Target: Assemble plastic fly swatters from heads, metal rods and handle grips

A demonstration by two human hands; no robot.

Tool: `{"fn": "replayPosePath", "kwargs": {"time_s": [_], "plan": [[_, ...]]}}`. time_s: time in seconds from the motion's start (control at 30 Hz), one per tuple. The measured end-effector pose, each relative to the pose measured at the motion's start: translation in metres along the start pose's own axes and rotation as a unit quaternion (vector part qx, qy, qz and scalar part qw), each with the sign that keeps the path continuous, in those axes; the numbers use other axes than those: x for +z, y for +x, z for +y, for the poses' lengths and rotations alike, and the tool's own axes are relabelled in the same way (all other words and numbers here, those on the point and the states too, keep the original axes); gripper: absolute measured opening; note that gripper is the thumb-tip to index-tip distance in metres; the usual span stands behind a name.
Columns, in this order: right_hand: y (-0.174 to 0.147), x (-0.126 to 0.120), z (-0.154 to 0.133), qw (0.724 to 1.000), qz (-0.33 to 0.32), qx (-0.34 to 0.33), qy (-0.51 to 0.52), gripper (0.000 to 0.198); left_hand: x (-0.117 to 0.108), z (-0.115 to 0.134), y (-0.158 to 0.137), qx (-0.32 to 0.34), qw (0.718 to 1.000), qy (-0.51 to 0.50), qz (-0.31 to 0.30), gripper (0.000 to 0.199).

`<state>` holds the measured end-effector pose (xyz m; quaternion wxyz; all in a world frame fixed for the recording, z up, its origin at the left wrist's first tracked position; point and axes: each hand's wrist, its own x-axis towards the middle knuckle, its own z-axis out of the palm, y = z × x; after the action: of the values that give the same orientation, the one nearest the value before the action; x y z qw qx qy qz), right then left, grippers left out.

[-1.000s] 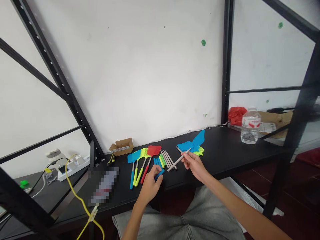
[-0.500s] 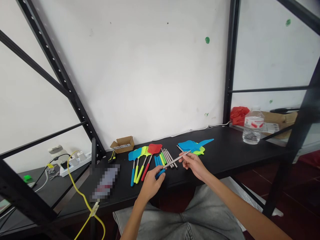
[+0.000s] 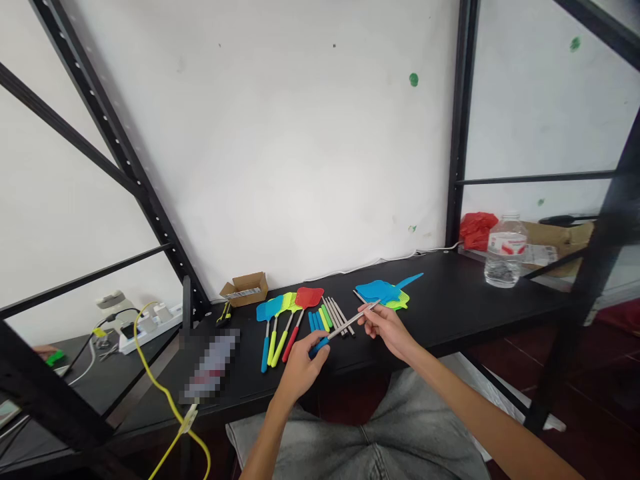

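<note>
My left hand [image 3: 300, 363] is closed around a blue handle [image 3: 319, 347]. A thin metal rod [image 3: 346, 325] runs from the handle's end up to the right, in line with it. My right hand [image 3: 384, 324] pinches the rod's far end between thumb and fingers. Beyond the hands lie several loose metal rods [image 3: 340, 312] and several loose blue, yellow and green handles [image 3: 325, 316]. To their left rest a blue fly swatter [image 3: 270, 308], a red fly swatter [image 3: 309, 297] and yellow-green ones [image 3: 289, 303]. A loose blue swatter head [image 3: 377, 291] lies over a yellow-green head [image 3: 401, 302].
On the black table [image 3: 440, 300], a small cardboard box [image 3: 245, 291] and a yellow-black cutter [image 3: 225, 314] sit at the back left. A water bottle [image 3: 505, 253] stands at right. Yellow cable [image 3: 167, 393] hangs at left, near a power strip [image 3: 150, 328]. Black metal posts [image 3: 463, 127] frame the table.
The blue handle in my left hand has turned from an angle below the rod into line with it. Both hands stay nearly in place. A brownish shape appears at the far left edge.
</note>
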<state>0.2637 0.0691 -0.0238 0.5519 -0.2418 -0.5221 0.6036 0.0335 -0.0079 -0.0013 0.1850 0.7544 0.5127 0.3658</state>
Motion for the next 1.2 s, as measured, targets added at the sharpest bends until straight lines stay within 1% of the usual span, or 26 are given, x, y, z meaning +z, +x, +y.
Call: {"fn": "replayPosePath", "kwargs": {"time_s": [0.27, 0.5, 0.7, 0.83, 0.93, 1.07, 1.2], "plan": [[0.0, -0.001, 0.001, 0.998, -0.025, -0.025, -0.047, 0.032, 0.001, -0.002, 0.0, 0.005, 1.0, -0.006, 0.006, 0.03], [-0.002, 0.001, 0.0, 0.994, -0.05, -0.035, -0.086, 0.031, 0.001, 0.0, 0.0, -0.003, 1.0, 0.011, 0.01, 0.031], [-0.005, 0.004, 0.0, 0.98, -0.099, -0.039, -0.169, 0.033, 0.001, 0.002, -0.001, 0.011, 1.0, 0.019, 0.006, 0.033], [-0.007, 0.006, -0.004, 0.974, -0.109, -0.038, -0.193, 0.034, 0.0, 0.004, -0.002, 0.023, 1.0, 0.014, 0.013, 0.038], [-0.009, 0.01, -0.007, 0.967, -0.128, -0.044, -0.216, 0.033, -0.001, 0.007, -0.002, 0.031, 0.999, 0.009, 0.006, 0.04], [-0.012, 0.014, -0.008, 0.957, -0.144, -0.061, -0.244, 0.034, 0.0, 0.008, -0.001, 0.037, 0.999, 0.0, -0.012, 0.038], [-0.011, 0.014, -0.006, 0.958, -0.143, -0.054, -0.241, 0.034, 0.001, 0.004, 0.0, 0.031, 0.999, -0.012, -0.008, 0.035]]}}
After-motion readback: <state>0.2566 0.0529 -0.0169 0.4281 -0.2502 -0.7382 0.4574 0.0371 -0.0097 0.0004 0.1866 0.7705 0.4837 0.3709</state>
